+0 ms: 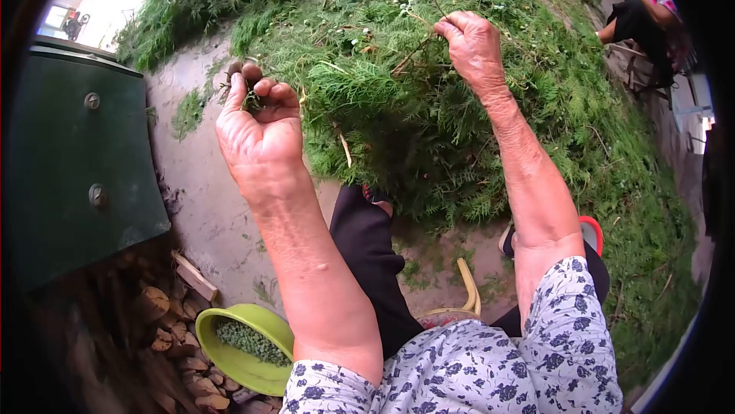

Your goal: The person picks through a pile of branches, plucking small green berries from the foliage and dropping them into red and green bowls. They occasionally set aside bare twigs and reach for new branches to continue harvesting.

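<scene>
My left hand is raised on the left, palm toward me, with its fingers curled around small green sprigs. How much lies inside the fingers is hidden. Farther right, my right hand pinches a thin brown twig between thumb and forefinger. That twig runs down into a large heap of feathery green conifer branches. Pale little cones show among the foliage near the right hand. By my left elbow, a lime-green bowl holds many small bluish-green cones.
A dark green metal cabinet stands at the left, with split firewood below it. Another person sits at the upper right. Between my legs is a yellowish curved chair part. A red-rimmed container lies beyond my right arm.
</scene>
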Demonstrator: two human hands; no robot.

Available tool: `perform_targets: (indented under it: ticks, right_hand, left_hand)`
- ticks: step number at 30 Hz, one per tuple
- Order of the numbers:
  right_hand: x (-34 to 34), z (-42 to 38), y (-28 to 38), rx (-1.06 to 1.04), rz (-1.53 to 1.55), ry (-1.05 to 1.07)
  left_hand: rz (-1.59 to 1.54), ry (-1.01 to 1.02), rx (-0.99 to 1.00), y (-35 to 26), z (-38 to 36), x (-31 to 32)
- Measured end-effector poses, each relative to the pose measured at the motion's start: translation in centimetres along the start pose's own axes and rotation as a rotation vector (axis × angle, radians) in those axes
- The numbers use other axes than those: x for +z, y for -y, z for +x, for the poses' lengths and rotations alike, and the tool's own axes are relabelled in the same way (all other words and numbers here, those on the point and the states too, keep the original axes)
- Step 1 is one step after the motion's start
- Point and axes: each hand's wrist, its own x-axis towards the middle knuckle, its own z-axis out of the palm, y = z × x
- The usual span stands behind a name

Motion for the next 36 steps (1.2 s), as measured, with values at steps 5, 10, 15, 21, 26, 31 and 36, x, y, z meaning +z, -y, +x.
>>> perform_targets:
  ticks: [5, 10, 15, 21, 26, 31, 36]
  right_hand:
    - [-1.4, 3.3, -2.4, 0.085, -0.17, -0.01]
    - [-2.1, 2.3, -2.8, 0.014, -0.215, -0.052]
    - [2.0, -6.4, -7.2, 0.16, -0.214, 0.118]
    - [7.9, -11.6, -6.1, 0.288, -0.154, 0.198]
    - [7.9, -13.3, -1.5, 0.173, -0.341, 0.051]
    - [13.3, -18.4, 3.8, -0.07, 0.187, 0.282]
    - [23.3, -21.3, 3.9, 0.368, 0.23, 0.618]
  left_hand:
    - [0.022, -0.023, 0.091, -0.6, -0.1, -0.5]
    - [0.03, -0.087, 0.105, -0.6, 0.1, -0.5]
    - [-0.043, -0.061, 0.079, -2.0, 0.4, -1.6]
    - [-0.055, -0.102, 0.105, -3.6, 0.9, -2.7]
    - [-0.045, -0.086, 0.127, -4.5, 0.8, -2.7]
    - [-0.077, -0.039, 0.086, -5.5, 0.7, -3.5]
    - [-0.083, -0.038, 0.104, -5.9, 0.6, -3.7]
